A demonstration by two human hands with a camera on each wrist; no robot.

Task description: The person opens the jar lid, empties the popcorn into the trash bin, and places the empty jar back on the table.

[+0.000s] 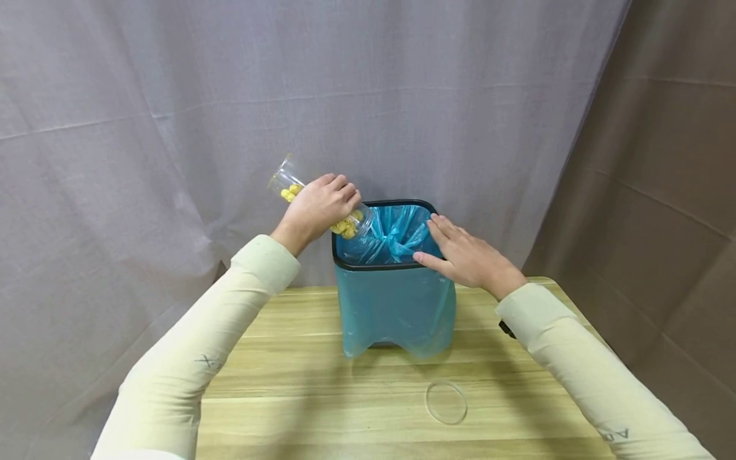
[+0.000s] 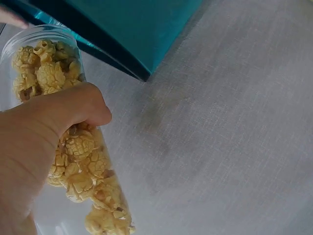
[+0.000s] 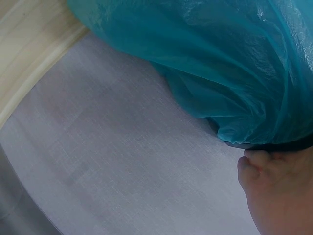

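My left hand (image 1: 322, 207) grips a clear plastic jar (image 2: 63, 213) round its middle. The jar lies tilted, its mouth end low over the left side of the bin's black rim (image 1: 391, 266). Yellow caramel popcorn (image 2: 80, 145) fills part of it, also near the mouth. A blue plastic bag (image 1: 397, 246) lines the bin and hangs over its outside; inside it looks gathered or knotted. On the rim's right side rests my right hand (image 1: 468, 255), fingers extended and thumb apart. In the right wrist view its fingers (image 3: 249, 169) touch the rim beside the bag.
A thin clear ring (image 1: 446, 402) lies on the wooden table (image 1: 276, 383) in front of the bin. Grey cloth (image 1: 230, 96) hangs behind the table, and a brownish curtain (image 1: 661, 191) hangs at the right.
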